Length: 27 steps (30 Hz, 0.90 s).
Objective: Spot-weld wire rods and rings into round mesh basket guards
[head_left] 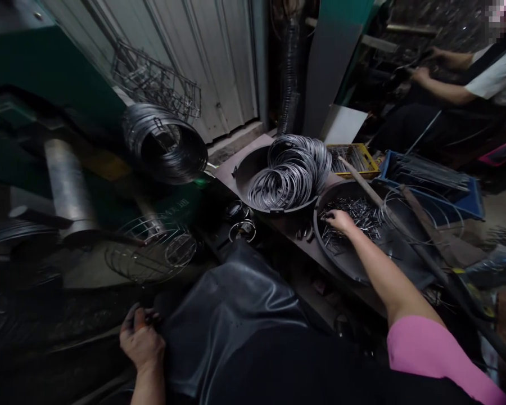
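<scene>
My right hand [340, 220] reaches into a dark round pan [320, 239] of short metal pins [356, 216]. Its fingers are pinched together, with dark tips, over the pins at the pan's left side; what lies between them is too small to make out. Beside the dark apron [236, 304] on my lap, my left hand [142, 336] is held low with curled, darkened fingers. Whatever it may hold is hidden. A second pan [247, 169], next to the pins, carries stacked metal wire rings [290, 174].
A wire coil [164, 143] hangs on the left near the green machine [34, 62]. Round wire frames [152, 247] sit below it. Behind the pans stand a yellow crate [365, 157] and a blue crate [476, 197] of rods. Another person's hands [424, 73] work at the upper right.
</scene>
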Available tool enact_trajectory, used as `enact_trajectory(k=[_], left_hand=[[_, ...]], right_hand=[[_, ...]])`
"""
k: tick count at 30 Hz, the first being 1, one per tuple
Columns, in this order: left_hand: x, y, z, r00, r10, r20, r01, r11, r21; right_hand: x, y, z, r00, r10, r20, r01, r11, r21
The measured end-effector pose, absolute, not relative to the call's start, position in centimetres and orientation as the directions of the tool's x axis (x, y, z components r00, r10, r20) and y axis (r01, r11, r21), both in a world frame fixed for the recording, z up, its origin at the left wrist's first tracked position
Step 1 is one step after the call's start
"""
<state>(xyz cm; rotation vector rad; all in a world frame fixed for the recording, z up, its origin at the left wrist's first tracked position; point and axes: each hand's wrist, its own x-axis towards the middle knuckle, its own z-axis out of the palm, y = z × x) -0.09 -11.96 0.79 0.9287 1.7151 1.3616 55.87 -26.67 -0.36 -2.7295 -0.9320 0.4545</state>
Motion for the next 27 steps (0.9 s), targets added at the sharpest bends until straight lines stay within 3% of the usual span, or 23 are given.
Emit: enact_trajectory(k=[3,5,7,11,13,18,23,27], left_hand=[[0.4,-11.8,1.1,-0.461,0.878,-0.124,0.079,0.180,0.980],[0.9,-11.8,1.5,-0.469,0.874,-0.125,0.084,0.185,0.979],[1.3,-11.8,1.9,-0.474,0.872,-0.124,0.116,0.202,0.973],[1.7,-11.8,2.5,-0.456,0.883,-0.113,0.224,0.237,0.945],[1.7,-11.7,2.6,-0.458,0.883,-0.100,0.249,0.236,0.939],[1.4,-11.8,2.4,-0.469,0.876,-0.111,0.255,0.254,0.933],[0.4,-12.1,1.8,-0.456,0.882,-0.115,0.321,0.284,0.903],[-0.4,-11.8,1.0,-0.458,0.881,-0.119,0.287,0.274,0.918]], right_hand=[[57.3,-27.2,0.3,0.886,0.460,-0.063,0.441,-0.876,-0.196],[57.7,-27.5,0.4,0.906,0.422,-0.036,0.416,-0.902,-0.116],[57.5,-27.6,0.3,0.848,0.520,-0.102,0.513,-0.854,-0.091],[57.1,-28.3,0.2,0.679,0.705,-0.204,0.688,-0.708,-0.160],[57.4,-28.8,0.6,0.684,0.705,-0.189,0.689,-0.709,-0.150],[57.7,-27.9,1.0,0.818,0.571,-0.070,0.566,-0.820,-0.085],[55.9,-26.3,0.7,0.677,0.718,-0.162,0.699,-0.696,-0.165],[55.7,-28.5,1.9,0.632,0.765,-0.124,0.746,-0.644,-0.169]])
